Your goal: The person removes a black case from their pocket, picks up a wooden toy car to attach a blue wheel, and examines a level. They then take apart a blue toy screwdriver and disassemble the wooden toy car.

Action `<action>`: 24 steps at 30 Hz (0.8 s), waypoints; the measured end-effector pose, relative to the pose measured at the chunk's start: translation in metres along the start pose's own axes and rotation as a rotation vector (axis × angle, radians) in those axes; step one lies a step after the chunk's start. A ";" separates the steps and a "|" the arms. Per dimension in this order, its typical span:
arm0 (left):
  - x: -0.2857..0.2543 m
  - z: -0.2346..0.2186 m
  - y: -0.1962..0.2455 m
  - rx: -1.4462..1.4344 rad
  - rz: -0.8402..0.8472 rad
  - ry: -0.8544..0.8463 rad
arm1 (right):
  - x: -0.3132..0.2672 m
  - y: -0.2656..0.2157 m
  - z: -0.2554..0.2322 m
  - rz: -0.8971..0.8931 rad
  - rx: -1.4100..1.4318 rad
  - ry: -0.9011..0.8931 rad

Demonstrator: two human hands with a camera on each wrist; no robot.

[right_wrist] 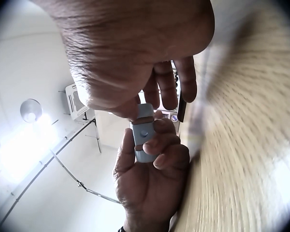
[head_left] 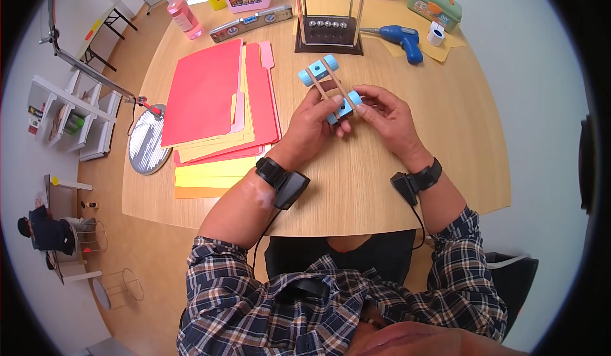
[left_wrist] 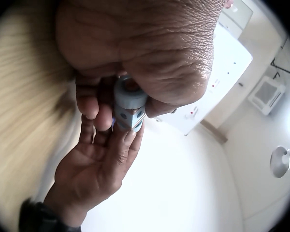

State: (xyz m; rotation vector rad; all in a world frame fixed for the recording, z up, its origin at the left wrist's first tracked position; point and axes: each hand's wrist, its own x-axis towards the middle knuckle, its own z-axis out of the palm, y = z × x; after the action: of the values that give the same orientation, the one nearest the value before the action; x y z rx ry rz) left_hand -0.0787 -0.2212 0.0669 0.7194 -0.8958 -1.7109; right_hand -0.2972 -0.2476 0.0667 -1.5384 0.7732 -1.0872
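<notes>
Both hands hold a small frame made of two light blue blocks joined by two parallel brown strips (head_left: 340,83). Its far block (head_left: 318,70) sticks out beyond the fingers, round-ended and with a dark hole in its middle. My left hand (head_left: 309,124) grips the near block (head_left: 344,106), thumb over its top and fingers curled beneath. At that block's right end, my right hand (head_left: 393,122) pinches with thumb and forefinger. The left wrist view shows the right thumb (left_wrist: 122,145) against the blue piece. In the right wrist view, left fingers (right_wrist: 162,144) wrap round the holed block (right_wrist: 144,135).
Red and yellow folders (head_left: 203,101) lie stacked on the left. Behind the hands stands a Newton's cradle (head_left: 328,38). A spirit level (head_left: 251,24), a blue drill-shaped tool (head_left: 402,40), a tape roll (head_left: 436,35), a green toolbox (head_left: 434,7) and bottles (head_left: 184,17) line the back.
</notes>
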 end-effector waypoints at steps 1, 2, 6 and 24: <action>0.000 -0.001 0.000 0.000 0.000 0.000 | 0.000 -0.002 0.000 -0.001 -0.001 -0.010; 0.001 -0.001 0.000 0.002 0.000 -0.012 | 0.000 -0.003 0.000 -0.001 -0.001 -0.009; 0.001 0.000 0.002 -0.008 -0.025 -0.034 | -0.001 -0.005 0.001 -0.001 0.013 -0.027; -0.004 -0.003 0.007 -0.067 -0.046 -0.018 | 0.003 0.002 -0.010 0.127 0.091 -0.009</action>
State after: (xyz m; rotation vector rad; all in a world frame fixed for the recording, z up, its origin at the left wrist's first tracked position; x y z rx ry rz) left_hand -0.0717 -0.2193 0.0709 0.6852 -0.8358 -1.7827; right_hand -0.3054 -0.2542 0.0658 -1.3982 0.7939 -1.0082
